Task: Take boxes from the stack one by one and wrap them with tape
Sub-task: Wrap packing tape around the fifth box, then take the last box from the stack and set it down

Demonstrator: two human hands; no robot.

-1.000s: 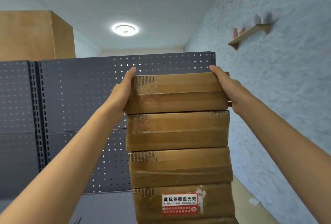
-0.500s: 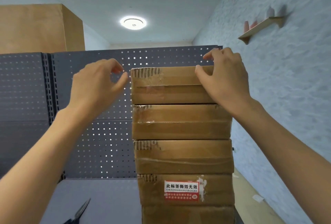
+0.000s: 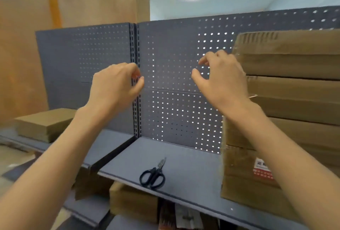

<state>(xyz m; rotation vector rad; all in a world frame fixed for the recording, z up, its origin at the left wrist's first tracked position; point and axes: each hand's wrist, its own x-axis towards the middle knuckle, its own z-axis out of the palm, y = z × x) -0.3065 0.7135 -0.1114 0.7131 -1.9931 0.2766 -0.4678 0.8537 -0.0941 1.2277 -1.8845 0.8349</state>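
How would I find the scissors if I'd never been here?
Look at the dark grey shelf under the holey back panel. The scissors lie flat there, left of the tall box stack. They are the only small black thing with two loop handles.

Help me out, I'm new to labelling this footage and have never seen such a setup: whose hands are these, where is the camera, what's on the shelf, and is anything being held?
There is no machine here. A person wears a wide-angle camera on the head, looking forward and down, so both bare arms reach in from the bottom of the picture. The left hand and right hand are raised in front of a grey pegboard, fingers loosely curled, and hold nothing. At the right stands a stack of cardboard boxes on the grey shelf; the right hand is next to its top box, and whether they touch is unclear. Black scissors lie on the shelf. A flat box sits farther left. No tape is visible.
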